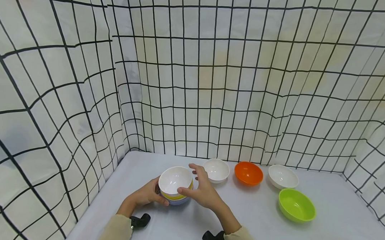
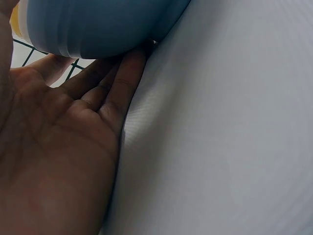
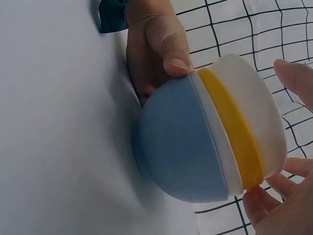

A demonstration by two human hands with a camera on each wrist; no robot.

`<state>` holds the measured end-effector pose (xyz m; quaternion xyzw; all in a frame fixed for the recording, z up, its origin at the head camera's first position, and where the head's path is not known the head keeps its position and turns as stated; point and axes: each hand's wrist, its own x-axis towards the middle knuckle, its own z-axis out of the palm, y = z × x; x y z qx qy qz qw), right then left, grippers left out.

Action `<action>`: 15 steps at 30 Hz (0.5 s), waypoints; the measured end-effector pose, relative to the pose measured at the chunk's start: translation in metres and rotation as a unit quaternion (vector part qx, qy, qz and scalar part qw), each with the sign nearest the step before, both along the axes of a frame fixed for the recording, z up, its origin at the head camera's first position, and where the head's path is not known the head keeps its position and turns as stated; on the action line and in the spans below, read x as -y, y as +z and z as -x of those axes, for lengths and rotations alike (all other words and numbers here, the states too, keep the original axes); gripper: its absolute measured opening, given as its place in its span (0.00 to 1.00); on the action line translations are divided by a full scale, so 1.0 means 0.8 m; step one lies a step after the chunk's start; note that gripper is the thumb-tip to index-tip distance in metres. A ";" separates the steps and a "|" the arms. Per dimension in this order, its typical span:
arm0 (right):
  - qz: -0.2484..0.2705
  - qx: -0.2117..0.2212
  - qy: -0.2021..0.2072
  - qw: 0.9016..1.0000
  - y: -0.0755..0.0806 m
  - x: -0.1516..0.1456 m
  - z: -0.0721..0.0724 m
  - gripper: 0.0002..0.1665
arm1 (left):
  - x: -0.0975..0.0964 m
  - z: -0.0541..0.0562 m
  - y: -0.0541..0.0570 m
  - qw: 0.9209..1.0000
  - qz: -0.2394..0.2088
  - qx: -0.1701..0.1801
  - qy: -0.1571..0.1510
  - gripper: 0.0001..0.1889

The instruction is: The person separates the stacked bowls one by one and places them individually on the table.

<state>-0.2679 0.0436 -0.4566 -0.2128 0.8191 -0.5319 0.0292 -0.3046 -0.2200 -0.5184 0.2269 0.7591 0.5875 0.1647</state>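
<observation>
A stack of nested bowls sits on the white tabletop: a blue bowl point(image 3: 171, 147) at the bottom, a thin white rim, a yellow bowl point(image 3: 234, 132), and a white bowl point(image 1: 176, 180) on top. My left hand point(image 1: 148, 194) holds the stack from the left, its thumb against the blue bowl's side near the rim. In the left wrist view, left fingers point(image 2: 124, 88) curl under the blue bowl's outside. On the other side, my right hand point(image 1: 203, 190) is spread around the top white bowl. Its thumb stands off the bowl in the right wrist view, and its fingers lie beside the upper rims.
Behind the right hand stands a white bowl point(image 1: 216, 170). Farther right are an orange bowl point(image 1: 249, 173), another white bowl point(image 1: 283, 176) and a lime green bowl point(image 1: 296, 205). Black grid netting point(image 1: 213, 88) over white sheeting encloses the table's back and sides.
</observation>
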 end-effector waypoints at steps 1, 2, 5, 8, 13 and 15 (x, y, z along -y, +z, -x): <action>0.000 0.001 0.003 1.000 -0.002 0.003 0.001 0.55 | -0.001 0.000 0.000 1.000 0.001 0.001 0.001 0.56; 0.000 0.000 0.005 1.000 -0.005 0.006 0.002 0.56 | -0.001 0.000 0.000 1.000 0.002 0.003 0.002 0.56; -0.004 -0.002 0.007 1.000 -0.011 0.014 0.005 0.59 | -0.001 0.000 0.001 1.000 0.005 0.006 0.003 0.56; -0.008 0.002 0.002 1.000 -0.015 0.020 0.007 0.60 | -0.001 0.000 0.002 1.000 0.003 0.007 0.001 0.56; 0.000 0.011 -0.002 1.000 -0.021 0.025 0.010 0.64 | 0.000 -0.001 0.002 1.000 0.002 0.005 0.000 0.55; 0.002 0.014 -0.001 1.000 -0.022 0.027 0.011 0.66 | 0.001 -0.002 0.001 1.000 0.005 0.002 0.001 0.55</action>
